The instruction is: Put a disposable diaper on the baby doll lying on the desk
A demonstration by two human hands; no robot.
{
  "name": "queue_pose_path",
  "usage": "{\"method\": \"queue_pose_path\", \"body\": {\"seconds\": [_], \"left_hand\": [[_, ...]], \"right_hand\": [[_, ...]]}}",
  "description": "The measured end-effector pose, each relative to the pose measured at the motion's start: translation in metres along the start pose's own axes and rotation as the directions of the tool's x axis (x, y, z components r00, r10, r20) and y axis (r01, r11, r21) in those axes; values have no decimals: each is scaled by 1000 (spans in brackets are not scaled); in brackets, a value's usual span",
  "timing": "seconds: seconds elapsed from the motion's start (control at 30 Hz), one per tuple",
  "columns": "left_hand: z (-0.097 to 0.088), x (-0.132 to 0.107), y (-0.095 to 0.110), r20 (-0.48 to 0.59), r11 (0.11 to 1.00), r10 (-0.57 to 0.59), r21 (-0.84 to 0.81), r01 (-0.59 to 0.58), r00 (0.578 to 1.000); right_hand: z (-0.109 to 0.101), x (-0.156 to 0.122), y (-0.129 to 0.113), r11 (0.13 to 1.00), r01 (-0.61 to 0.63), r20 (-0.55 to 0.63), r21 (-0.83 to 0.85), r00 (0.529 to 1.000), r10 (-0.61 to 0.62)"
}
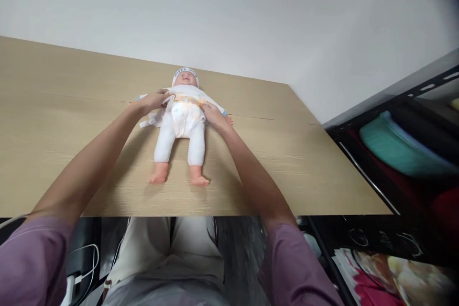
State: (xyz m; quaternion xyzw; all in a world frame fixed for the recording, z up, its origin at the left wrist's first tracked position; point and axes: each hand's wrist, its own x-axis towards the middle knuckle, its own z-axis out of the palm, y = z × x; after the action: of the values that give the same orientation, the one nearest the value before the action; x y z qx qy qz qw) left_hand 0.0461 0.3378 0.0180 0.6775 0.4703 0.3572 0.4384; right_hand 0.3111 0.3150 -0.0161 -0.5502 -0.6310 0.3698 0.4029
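Apparently "Happy" on the doll's (196, 143) cap (185, 71)

Illumination is moderately bright and diffuse across the pale wood-grain worktop (304, 167) and plain white wall (229, 19). Soft-edged shadows lie toward the worktop's front edge, on both sides of the white-clad, pink-footed doll (187, 119). Faint sheen at left. Beyond the right edge: dim, the curved teal item (401, 148) blurred and stretched. Picture's upper right corner darkened.
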Motion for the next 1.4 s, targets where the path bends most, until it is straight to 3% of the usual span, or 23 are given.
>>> {"method": "queue_pose_path", "body": {"seconds": [0.13, 0.23, 0.4, 0.47, 0.53, 0.6, 0.67, 0.73, 0.8, 0.9, 0.97, 1.03, 1.1, 1.23, 1.4], "left_hand": [[7, 0, -15, 56, 992, -7, -122, 14, 998], [8, -20, -20, 72, 988, -5, -155, 16, 997], [-3, -44, -16, 225, 967, -113, -199, 159, 968], [-11, -43, -9, 227, 974, -143, -141, 177, 963], [-19, -39, -2, 180, 985, -151, -58, 164, 972], [-24, -35, 7, 102, 989, -149, 29, 147, 984], [-22, -36, 20, -19, 984, -118, 130, 119, 993], [-10, -41, 35, -138, 965, -7, 260, 43, 990], [11, -49, 50, -169, 907, 207, 403, -124, 964], [52, -57, 63, 50, 737, 478, 521, -431, 877], [75, -57, 61, 204, 647, 490, 567, -510, 848], [90, -55, 52, 260, 595, 433, 637, -490, 863], [95, -53, 42, 252, 561, 407, 690, -458, 878], [94, -51, 31, 247, 535, 428, 706, -464, 869], [94, -52, 34, 238, 549, 424, 700, -457, 874]], "right_hand": [[1, 5, 8, 984, -20, 117, 179, 993, -1], [-3, -14, 13, 979, -9, 145, 202, 989, -21], [-15, -46, 22, 989, 49, 162, 141, 984, -72], [-19, -53, 25, 991, 98, 91, 89, 990, -106], [-24, -61, 30, 989, 145, -53, 10, 988, -144], [-29, -71, 35, 981, 168, -188, -92, 965, -183], [-34, -84, 43, 958, 183, -245, -221, 940, -236], [-38, -95, 52, 916, 198, -235, -349, 928, -290], [-39, -102, 61, 867, 195, -196, -458, 929, -313], [-35, -104, 69, 831, 148, -178, -536, 943, -282], [-30, -102, 71, 833, 110, -196, -543, 947, -253], [-27, -99, 71, 848, 66, -213, -526, 955, -207], [-26, -97, 70, 865, 10, -226, -502, 964, -142], [-33, -96, 70, 882, -57, -198, -467, 979, -41], [-52, -94, 67, 970, -9, -53, -244, 999, -4]]}}
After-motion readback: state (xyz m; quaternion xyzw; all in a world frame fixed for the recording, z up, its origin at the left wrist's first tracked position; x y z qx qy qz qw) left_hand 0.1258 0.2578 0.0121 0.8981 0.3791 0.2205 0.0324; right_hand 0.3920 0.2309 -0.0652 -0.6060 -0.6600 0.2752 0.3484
